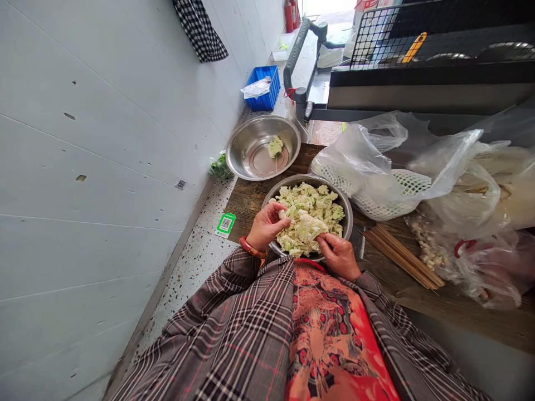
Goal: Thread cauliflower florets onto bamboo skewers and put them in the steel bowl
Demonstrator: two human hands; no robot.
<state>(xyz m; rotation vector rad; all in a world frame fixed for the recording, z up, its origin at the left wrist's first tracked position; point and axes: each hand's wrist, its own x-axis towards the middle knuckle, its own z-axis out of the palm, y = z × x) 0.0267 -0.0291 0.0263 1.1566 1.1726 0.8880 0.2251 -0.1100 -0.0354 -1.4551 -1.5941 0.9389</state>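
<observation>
A metal bowl (348,214) full of cauliflower florets (311,197) stands close in front of me. Over its left part, my left hand (267,224) has thumb and fingers closed on a pale floret piece. My right hand (339,256) pinches the lower right side of a larger cauliflower piece (311,225) above the bowl. Behind and to the left, a wider metal basin (238,153) holds one floret on a thin stick (275,147).
Thin wooden sticks (401,256) lie right of the bowl, beside plastic bags (455,184). A green QR card (225,224) is at the left, near the wall. Farther back are a blue basket (270,94) and a black rack (376,78).
</observation>
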